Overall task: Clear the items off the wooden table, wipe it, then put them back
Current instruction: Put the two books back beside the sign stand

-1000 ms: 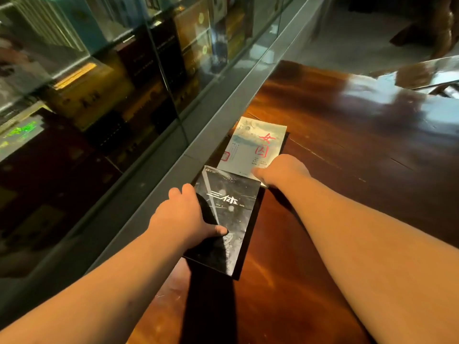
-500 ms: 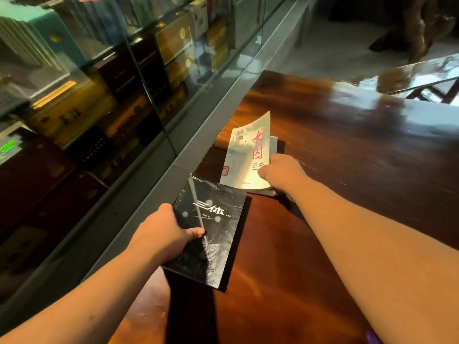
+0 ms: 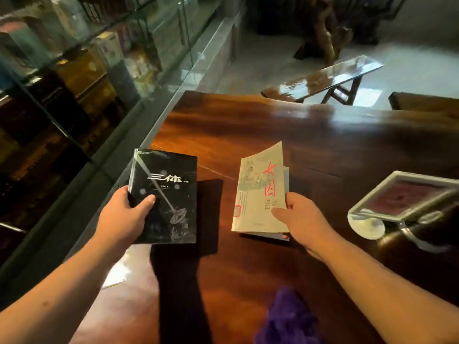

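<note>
Each grip pinches a book: left hand [image 3: 121, 219] the black book [image 3: 165, 197], right hand [image 3: 304, 219] the pale book [image 3: 259, 192]; clearing of the bench [image 3: 285, 135] looks underway, wiping not yet begun.

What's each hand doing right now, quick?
Left hand: closed on the black book, lifted off the table.
Right hand: closed on the pale book with red characters.
</note>
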